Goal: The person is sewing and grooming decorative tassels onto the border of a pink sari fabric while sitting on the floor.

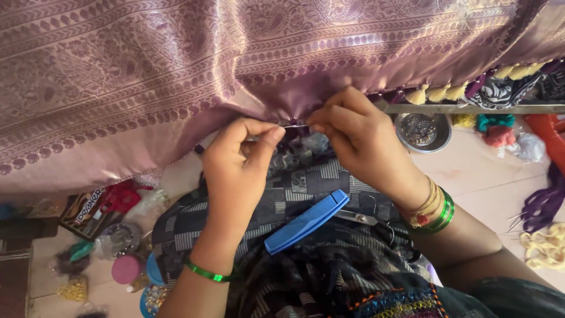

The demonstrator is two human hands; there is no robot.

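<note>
Patterned dark cloth covers the lap, with a blue comb and scissors laid on it. Above, the silk edge is pinched by the left hand and right hand, fingers closed on what seems a needle. Soft, light, slippery fabric is best gripped at its hem. A steel bowl and yarn are seen on the floor.

Glossy woven cloth with a satin sheen — smooth, patterned; a matt blue plastic comb; a shiny metal bowl; green glassy bangles.
</note>
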